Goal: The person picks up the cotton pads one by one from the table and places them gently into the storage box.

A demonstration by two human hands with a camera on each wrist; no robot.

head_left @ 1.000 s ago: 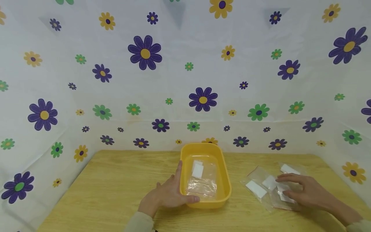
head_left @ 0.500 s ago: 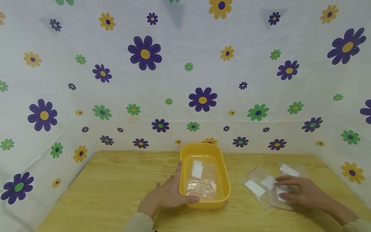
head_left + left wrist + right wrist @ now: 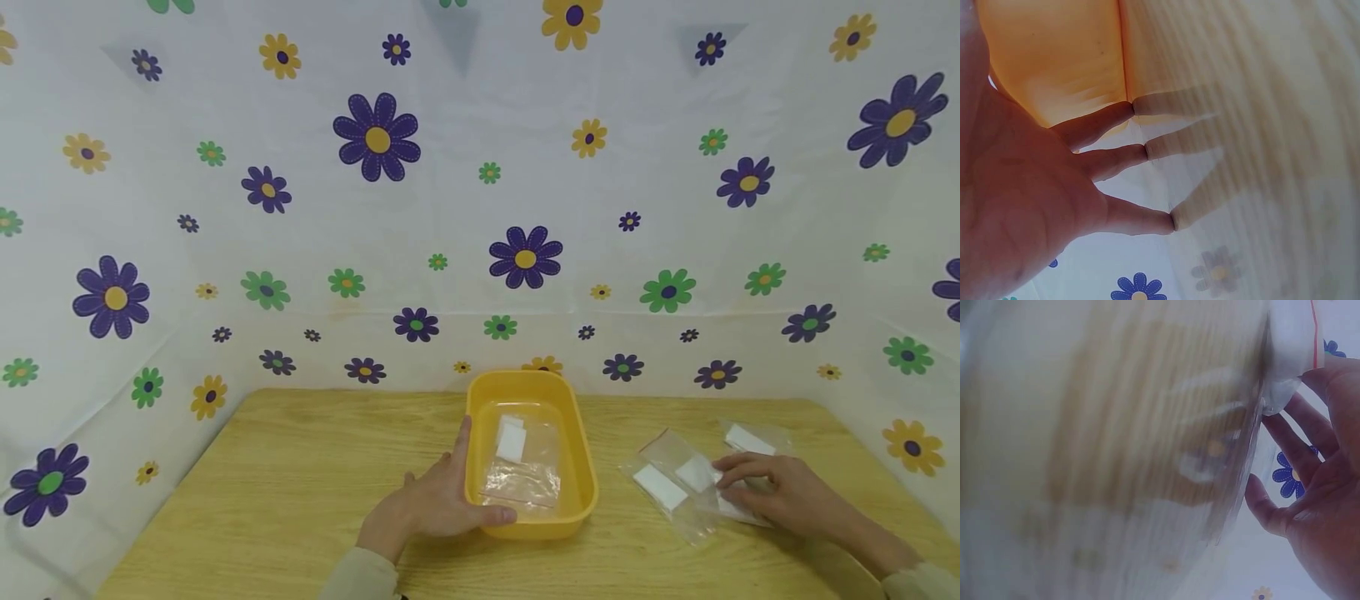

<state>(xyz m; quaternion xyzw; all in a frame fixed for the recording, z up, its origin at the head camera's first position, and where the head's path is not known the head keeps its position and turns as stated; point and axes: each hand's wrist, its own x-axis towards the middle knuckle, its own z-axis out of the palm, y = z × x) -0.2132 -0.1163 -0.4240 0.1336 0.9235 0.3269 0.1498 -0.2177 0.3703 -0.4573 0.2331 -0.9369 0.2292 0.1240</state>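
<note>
My left hand rests against the left side of a yellow plastic tray, its thumb over the near rim. In the left wrist view the other fingers are spread and fairly straight, with fingertips on the table beside the tray. My right hand pinches a clear zip bag with a red seal line between thumb and fingers. That bag holds something flat and white, partly hidden by the hand in the head view. Inside the tray lies a clear zip bag with white pieces in it.
Just left of the right hand lies another zip bag with flat white pieces. Behind the hand is one more bag. All rest on a wooden table. A white flowered cloth encloses its back and sides.
My right hand's thumb and fingers have drawn together on the near bag, whose red seal line no longer shows in the head view. The left hand and tray have stayed put.
</note>
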